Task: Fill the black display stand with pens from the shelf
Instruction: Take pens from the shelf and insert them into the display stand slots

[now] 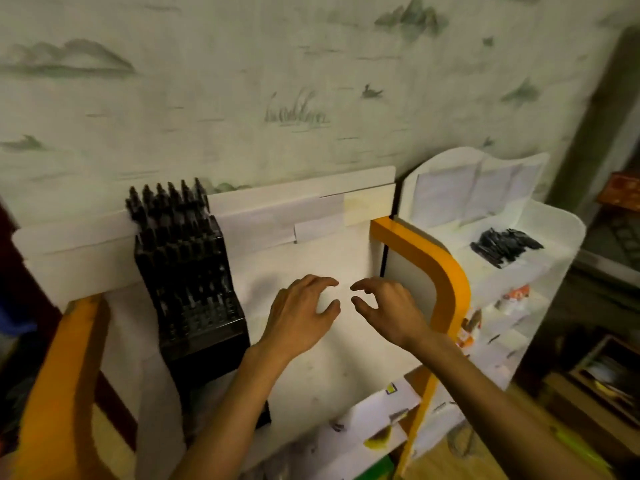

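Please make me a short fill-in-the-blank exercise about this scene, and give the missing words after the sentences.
1. The tall black plastic display stand is on the ____ side of both hands.
2. The left hand and the right hand hold ____.
3. The loose pile of black pens lies on the ____ shelf at the right.

Missing words: left; nothing; white

Pen-filled black stand; loose pens shelved.

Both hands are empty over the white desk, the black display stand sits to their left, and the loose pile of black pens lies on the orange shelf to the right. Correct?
Not quite. The head view shows the pile of black pens on the white shelf unit, beyond the orange edge. The rest holds.
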The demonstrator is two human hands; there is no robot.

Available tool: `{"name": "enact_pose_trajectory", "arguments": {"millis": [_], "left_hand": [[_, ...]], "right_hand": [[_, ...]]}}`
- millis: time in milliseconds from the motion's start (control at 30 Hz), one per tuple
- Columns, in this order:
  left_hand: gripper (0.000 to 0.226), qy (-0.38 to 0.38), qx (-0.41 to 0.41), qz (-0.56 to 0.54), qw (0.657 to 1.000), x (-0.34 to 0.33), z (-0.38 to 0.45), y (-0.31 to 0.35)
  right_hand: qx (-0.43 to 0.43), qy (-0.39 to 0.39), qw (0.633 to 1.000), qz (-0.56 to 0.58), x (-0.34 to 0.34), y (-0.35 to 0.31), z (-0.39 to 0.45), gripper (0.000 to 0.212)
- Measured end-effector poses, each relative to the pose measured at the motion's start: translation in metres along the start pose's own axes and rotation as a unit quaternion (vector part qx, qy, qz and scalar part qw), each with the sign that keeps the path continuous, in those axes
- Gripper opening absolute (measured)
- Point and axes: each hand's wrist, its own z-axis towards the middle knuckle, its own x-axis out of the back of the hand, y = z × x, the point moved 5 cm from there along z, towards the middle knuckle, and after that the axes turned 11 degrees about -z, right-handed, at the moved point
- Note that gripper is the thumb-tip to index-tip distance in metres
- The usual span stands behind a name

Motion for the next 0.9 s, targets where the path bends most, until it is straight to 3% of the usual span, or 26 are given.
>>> {"name": "enact_pose_trajectory", "arguments": {"millis": [500, 900], "left_hand": [[0.036, -0.032, -0.054, 0.000, 0.998, -0.232, 0.082, 0.186], [0.038, -0.059, -0.003, 0.030, 0.998, -0.366, 0.175, 0.230]], "right_hand": [[-0.055, 0.009, 0.998, -0.006, 0.079, 0.292, -0.073, 0.027], [-0.081, -0.009, 0.997, -0.007, 0.074, 0.462, -0.052, 0.031]]}}
